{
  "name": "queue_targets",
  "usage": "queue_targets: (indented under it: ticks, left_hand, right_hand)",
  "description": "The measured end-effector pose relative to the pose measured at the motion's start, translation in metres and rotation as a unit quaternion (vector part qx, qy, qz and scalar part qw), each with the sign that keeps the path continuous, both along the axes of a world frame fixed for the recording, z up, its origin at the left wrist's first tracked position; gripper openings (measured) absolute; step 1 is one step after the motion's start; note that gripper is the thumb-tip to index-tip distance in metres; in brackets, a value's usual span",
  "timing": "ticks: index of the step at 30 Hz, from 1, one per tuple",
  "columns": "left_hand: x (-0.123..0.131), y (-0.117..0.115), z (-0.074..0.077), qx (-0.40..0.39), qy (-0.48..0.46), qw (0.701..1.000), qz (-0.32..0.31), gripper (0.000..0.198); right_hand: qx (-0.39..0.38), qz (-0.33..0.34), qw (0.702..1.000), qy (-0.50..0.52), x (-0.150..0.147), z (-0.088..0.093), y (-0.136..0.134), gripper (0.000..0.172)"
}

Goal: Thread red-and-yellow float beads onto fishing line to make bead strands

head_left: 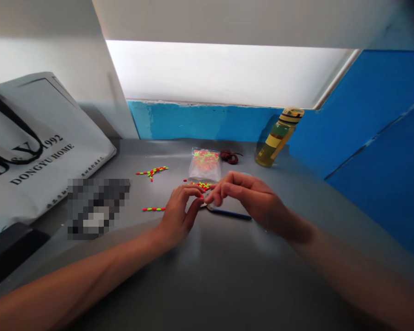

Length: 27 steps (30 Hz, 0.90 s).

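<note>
My left hand [180, 209] is closed in a pinch, with a small red bead [202, 196] at its thumb and fingertips. Close to that bead, the fingers of my right hand [250, 195] are drawn together; whatever they hold is too small to make out. Just behind the fingertips lies a loose pile of red and yellow-green beads [204, 185], partly hidden. A straight row of the same beads [154, 209] reaches left from behind my left hand. Under my right hand lies a thin dark blue stick-like thing [232, 214].
Farther back are a clear bag of beads [205, 164], a dark red cord bundle [230, 157] and a yellowish bottle [276, 138]. A branching bead arrangement [152, 172] lies left of them. A large white shopping bag [55, 138] and a blurred-out object [98, 209] occupy the left side.
</note>
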State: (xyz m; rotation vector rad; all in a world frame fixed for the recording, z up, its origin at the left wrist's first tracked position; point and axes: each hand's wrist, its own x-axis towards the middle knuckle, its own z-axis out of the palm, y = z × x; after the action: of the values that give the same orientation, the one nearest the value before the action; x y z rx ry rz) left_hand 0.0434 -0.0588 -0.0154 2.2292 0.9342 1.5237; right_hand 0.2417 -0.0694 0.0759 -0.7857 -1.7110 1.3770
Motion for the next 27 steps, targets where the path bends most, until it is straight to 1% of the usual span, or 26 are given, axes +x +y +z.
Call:
queue_targets:
  ticks: [3, 5, 9, 11, 13, 14, 16, 17, 18, 20, 22, 24, 25, 27]
  left_hand:
    - [0.0, 0.001, -0.002, -0.024, -0.013, 1.0, 0.015, 0.006]
    - [-0.001, 0.002, -0.003, -0.045, -0.02, 0.998, 0.028, 0.008]
    - [-0.001, 0.003, -0.004, -0.073, -0.029, 0.996, 0.038, 0.011]
    - [0.0, 0.003, -0.004, -0.076, -0.033, 0.996, 0.04, 0.012]
    - [0.0, 0.003, -0.004, -0.067, -0.035, 0.997, 0.034, 0.01]
    - [0.001, 0.003, -0.004, -0.058, -0.036, 0.997, 0.029, 0.009]
    - [0.001, 0.003, -0.005, -0.042, -0.037, 0.998, 0.016, 0.007]
    - [0.001, 0.003, -0.005, -0.037, -0.037, 0.999, 0.011, 0.006]
    - [0.001, 0.003, -0.006, -0.035, -0.037, 0.999, 0.007, 0.007]
    - [0.001, 0.003, -0.006, -0.033, -0.038, 0.999, 0.006, 0.008]
    - [0.002, 0.004, -0.006, -0.028, -0.039, 0.999, 0.011, 0.008]
    - [0.003, 0.004, -0.005, -0.024, -0.041, 0.999, 0.013, 0.007]
    - [0.003, 0.004, -0.005, -0.021, -0.041, 0.999, 0.013, 0.007]
    - [0.004, 0.004, -0.004, -0.019, -0.04, 0.999, 0.017, 0.008]
  right_hand:
    - [-0.046, -0.05, 0.995, 0.075, -0.001, -0.006, 0.006, 0.028]
    - [-0.067, -0.07, 0.99, 0.106, 0.0, -0.008, 0.009, 0.029]
    - [-0.111, -0.06, 0.985, 0.121, 0.004, -0.008, 0.013, 0.027]
    - [-0.136, -0.045, 0.986, 0.08, 0.006, -0.007, 0.013, 0.028]
    - [-0.167, -0.004, 0.986, -0.014, 0.009, -0.007, 0.015, 0.028]
    - [-0.188, 0.033, 0.979, -0.074, 0.01, -0.008, 0.016, 0.027]
    - [-0.231, 0.123, 0.947, -0.184, 0.012, -0.013, 0.02, 0.025]
    - [-0.247, 0.164, 0.929, -0.22, 0.014, -0.016, 0.022, 0.024]
    - [-0.253, 0.19, 0.918, -0.239, 0.015, -0.019, 0.024, 0.025]
    - [-0.231, 0.218, 0.912, -0.259, 0.019, -0.023, 0.029, 0.025]
    - [-0.183, 0.24, 0.915, -0.267, 0.023, -0.024, 0.032, 0.027]
    - [-0.137, 0.24, 0.92, -0.277, 0.028, -0.023, 0.035, 0.036]
    - [-0.121, 0.215, 0.925, -0.288, 0.029, -0.021, 0.037, 0.043]
    - [-0.099, 0.125, 0.93, -0.332, 0.032, -0.018, 0.038, 0.057]
